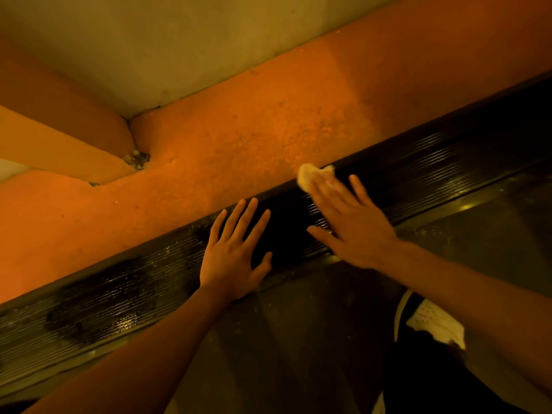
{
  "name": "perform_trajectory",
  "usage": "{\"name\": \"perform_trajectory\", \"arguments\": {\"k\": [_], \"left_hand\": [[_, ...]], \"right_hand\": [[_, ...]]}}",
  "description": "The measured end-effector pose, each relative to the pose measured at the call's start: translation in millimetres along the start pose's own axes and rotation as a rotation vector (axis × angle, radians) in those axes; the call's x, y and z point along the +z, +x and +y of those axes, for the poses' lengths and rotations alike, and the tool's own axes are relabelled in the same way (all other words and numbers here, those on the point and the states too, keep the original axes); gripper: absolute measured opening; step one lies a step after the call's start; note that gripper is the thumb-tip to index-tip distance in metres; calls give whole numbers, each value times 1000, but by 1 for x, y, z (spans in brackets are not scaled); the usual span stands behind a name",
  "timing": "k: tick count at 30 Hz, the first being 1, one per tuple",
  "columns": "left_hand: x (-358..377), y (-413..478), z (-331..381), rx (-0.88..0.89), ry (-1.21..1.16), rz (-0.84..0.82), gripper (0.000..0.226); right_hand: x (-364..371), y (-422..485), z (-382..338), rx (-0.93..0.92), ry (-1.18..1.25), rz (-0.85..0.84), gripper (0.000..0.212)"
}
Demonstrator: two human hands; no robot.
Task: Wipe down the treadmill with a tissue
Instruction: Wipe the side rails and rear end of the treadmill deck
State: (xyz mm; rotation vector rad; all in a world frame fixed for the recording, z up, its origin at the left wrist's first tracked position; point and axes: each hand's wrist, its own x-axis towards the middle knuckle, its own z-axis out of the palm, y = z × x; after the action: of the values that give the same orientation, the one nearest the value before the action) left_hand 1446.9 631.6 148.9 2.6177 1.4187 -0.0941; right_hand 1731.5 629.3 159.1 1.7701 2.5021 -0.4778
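Note:
The treadmill's black ribbed side rail [125, 294] runs diagonally from lower left to upper right, with dusty and wet-looking patches on its left part. Beside it lies the dark running belt [298, 339]. My left hand [234, 252] rests flat on the rail, fingers straight and spread. My right hand [349, 222] presses a crumpled white tissue [307, 174] onto the rail with straight fingers; the tissue sticks out past the fingertips at the rail's outer edge.
An orange floor [239, 138] lies beyond the rail and meets a pale wall [179, 40] at a corner. A lighter orange beam [59, 150] crosses at the left. My leg and a white shoe [433, 321] stand on the belt at lower right.

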Motion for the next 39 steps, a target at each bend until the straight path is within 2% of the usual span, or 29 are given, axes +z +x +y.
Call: {"name": "perform_trajectory", "arguments": {"k": [4,7,9,13,16,18,22,25,29,31,37,39], "left_hand": [[1,-1,0,-7,10,-2,74],[2,-1,0,-6,7,10,74],[2,-1,0,-4,4,16,74],[3,0,0,-5,9,19,74],[3,0,0,-2,10,28,74],[4,0,0,-1,-2,28,74],[6,0,0,-1,-4,39,73],[6,0,-1,-1,-11,42,73],[6,1,-3,1,1,20,74],[7,0,-4,1,1,18,74],[-2,-2,-12,41,-59,-45,76],[-5,-14,-19,8,-40,-18,75]], "right_hand": [[-11,-46,91,401,3,4,87],[-16,-57,82,535,74,-19,94],[-9,-57,45,489,87,-26,96],[15,-61,-54,120,111,-117,92],[17,-64,-55,-25,70,-116,88],[12,-68,-21,82,45,-82,86],[-2,-75,54,470,24,-39,92],[-3,-62,34,572,66,-24,97],[15,-37,-58,243,71,-61,97],[17,-29,-85,189,76,-96,95],[7,-31,-68,68,-38,-75,84],[7,-28,-68,40,-51,-80,82]]}}
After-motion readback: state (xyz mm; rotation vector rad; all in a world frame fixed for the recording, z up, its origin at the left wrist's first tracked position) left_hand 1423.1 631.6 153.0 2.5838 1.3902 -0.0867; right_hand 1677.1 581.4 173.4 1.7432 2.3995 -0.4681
